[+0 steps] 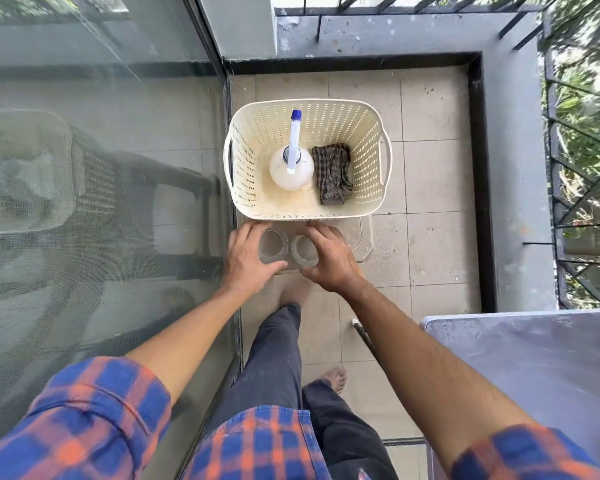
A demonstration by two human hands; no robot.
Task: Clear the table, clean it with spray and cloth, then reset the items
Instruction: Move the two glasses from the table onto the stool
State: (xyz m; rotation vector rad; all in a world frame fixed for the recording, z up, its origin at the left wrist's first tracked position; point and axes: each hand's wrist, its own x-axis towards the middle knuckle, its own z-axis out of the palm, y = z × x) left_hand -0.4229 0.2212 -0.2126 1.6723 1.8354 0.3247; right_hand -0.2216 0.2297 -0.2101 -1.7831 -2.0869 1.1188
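I hold two clear drinking glasses over the tiled balcony floor, just in front of a cream perforated basket (246, 188). My left hand (246, 258) grips the left glass (273, 245) and my right hand (329, 258) grips the right glass (304, 251). Both glasses stand upright, side by side, over a clear tray (361, 240) that lies on the floor against the basket. Inside the basket stand a white spray bottle (291, 168) with a blue-tipped nozzle and a folded checked cloth (331, 173). The grey table (534, 358) is at my lower right.
A glass sliding door (101, 168) runs along the left, with a chair seen through it. A low grey parapet with a black metal railing (582, 168) closes the balcony on the right and far side. My bare feet stand on the tiles below the tray.
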